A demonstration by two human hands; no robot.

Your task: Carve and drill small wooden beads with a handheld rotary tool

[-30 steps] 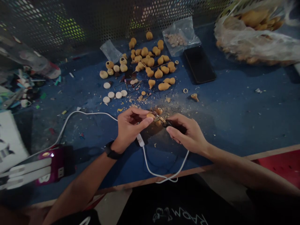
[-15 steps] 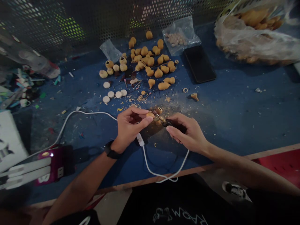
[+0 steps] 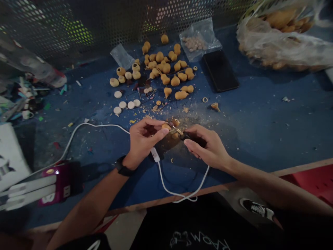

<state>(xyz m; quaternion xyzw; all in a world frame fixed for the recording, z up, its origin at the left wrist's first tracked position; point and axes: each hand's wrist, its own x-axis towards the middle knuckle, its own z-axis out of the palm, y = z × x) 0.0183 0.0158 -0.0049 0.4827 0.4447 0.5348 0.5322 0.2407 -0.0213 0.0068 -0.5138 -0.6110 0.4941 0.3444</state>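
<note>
My left hand [image 3: 145, 137] is closed on a small tan gourd [image 3: 165, 127], pinched between thumb and fingers. My right hand [image 3: 208, 146] grips a rotary tool [image 3: 184, 135] with a black body, a brass-coloured collar and a thin metal shaft. The tool's tip meets the gourd's right side, though the exact contact is too small to make out. Just beyond the fingertips, a cut gourd piece [image 3: 176, 122] with a hole lies on the table, and another small gourd piece [image 3: 175, 136] is below it. A white cord with an inline switch [image 3: 155, 155] runs under my left wrist.
Several whole gourds [image 3: 175, 81] are clustered at the back, with cut gourds [image 3: 114, 82] and white discs [image 3: 117, 110] to their left. A black phone [image 3: 220, 71] and a bag of gourds [image 3: 283, 48] lie right. A purple device [image 3: 56, 182] sits front left. Shavings dot the blue table.
Both hands stay almost still, the tool's tip remaining at the gourd. A shoe has come into view at the lower right, below the table edge.
</note>
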